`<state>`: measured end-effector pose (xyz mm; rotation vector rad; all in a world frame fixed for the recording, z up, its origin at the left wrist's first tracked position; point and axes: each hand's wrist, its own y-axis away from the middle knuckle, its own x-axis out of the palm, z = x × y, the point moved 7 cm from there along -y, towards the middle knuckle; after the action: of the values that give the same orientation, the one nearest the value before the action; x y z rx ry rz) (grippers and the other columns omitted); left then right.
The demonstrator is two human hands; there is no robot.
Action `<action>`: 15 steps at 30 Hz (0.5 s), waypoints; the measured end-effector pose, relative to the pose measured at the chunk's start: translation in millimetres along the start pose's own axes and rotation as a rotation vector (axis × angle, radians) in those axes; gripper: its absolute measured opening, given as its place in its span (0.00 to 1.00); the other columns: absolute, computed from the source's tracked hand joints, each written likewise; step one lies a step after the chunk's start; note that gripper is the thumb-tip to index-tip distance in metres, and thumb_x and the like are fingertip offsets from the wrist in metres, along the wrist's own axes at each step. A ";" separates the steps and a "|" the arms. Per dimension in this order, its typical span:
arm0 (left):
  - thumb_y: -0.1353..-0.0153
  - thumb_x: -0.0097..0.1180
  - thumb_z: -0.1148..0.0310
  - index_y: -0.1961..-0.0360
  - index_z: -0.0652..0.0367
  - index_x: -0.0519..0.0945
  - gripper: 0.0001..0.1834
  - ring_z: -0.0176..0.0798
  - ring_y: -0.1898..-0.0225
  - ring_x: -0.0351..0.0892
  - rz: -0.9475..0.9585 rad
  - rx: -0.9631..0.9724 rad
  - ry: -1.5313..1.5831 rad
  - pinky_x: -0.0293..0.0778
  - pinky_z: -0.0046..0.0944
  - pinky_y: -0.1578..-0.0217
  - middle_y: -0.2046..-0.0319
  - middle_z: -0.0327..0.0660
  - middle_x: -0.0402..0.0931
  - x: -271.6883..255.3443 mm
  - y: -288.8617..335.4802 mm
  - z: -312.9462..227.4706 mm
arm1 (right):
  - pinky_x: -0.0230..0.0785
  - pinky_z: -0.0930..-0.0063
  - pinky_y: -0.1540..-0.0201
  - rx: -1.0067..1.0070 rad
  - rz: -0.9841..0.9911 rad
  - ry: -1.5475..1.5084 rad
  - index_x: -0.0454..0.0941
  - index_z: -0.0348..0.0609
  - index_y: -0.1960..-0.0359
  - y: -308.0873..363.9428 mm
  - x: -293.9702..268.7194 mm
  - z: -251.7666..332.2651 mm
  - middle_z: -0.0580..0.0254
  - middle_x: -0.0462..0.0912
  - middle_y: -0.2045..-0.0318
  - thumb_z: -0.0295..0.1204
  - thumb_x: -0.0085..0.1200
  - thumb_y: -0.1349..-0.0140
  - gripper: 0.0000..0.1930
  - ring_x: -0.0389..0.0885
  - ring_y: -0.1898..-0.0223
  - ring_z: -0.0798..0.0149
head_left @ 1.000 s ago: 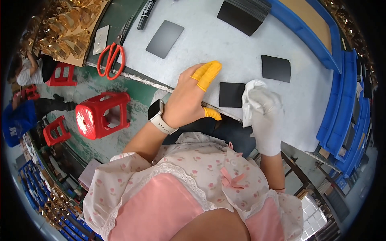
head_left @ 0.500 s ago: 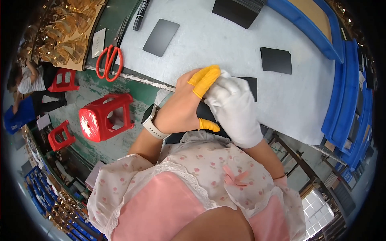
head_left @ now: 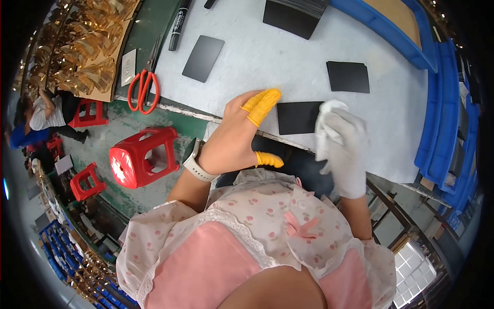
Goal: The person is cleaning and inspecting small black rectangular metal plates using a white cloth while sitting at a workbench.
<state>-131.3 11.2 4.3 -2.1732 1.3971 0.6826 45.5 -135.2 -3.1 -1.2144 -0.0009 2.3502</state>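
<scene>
Pale desk (head_left: pixel 247 62), its near edge close below the black card (head_left: pixel 297 117): a stray push could, I judge, tip the card off. Right hand (head_left: pixel 347 144), gloved, has fingers closed on a white cloth (head_left: pixel 322 134) at the card's right end; left hand (head_left: pixel 231 134) has fingers apart, empty (some yellow-capped), seemingly not bracing it, so cloth drag might make it slide

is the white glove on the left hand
No, the white glove is on the right hand; the left hand wears yellow finger covers.
</scene>
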 end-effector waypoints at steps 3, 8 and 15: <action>0.53 0.81 0.57 0.26 0.58 0.70 0.52 0.54 0.29 0.66 -0.075 -0.067 -0.237 0.58 0.54 0.31 0.36 0.47 0.76 10.0 -6.2 1.1 | 0.77 0.58 0.41 0.200 -0.081 0.068 0.86 0.40 0.49 16.3 -31.3 -32.1 0.50 0.83 0.46 0.18 0.60 0.41 0.18 0.81 0.44 0.46; 0.53 0.81 0.56 0.27 0.56 0.71 0.52 0.52 0.35 0.72 -0.161 0.008 -0.280 0.60 0.55 0.33 0.42 0.43 0.80 19.8 -5.7 6.2 | 0.77 0.66 0.38 0.470 -0.497 -0.022 0.86 0.37 0.49 38.6 -70.2 -115.2 0.52 0.83 0.42 0.11 0.56 0.38 0.17 0.83 0.41 0.57; 0.57 0.86 0.63 0.26 0.54 0.70 0.55 0.45 0.42 0.75 -0.260 -0.065 0.136 0.64 0.48 0.35 0.45 0.39 0.83 9.4 0.9 11.2 | 0.78 0.64 0.40 0.369 -0.563 0.015 0.89 0.39 0.52 38.1 -75.9 -112.0 0.54 0.86 0.48 0.12 0.61 0.38 0.15 0.85 0.46 0.56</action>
<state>-130.5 11.3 -10.3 -2.4357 1.1389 0.4989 151.9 -225.2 -20.9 -0.9035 0.0818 1.7560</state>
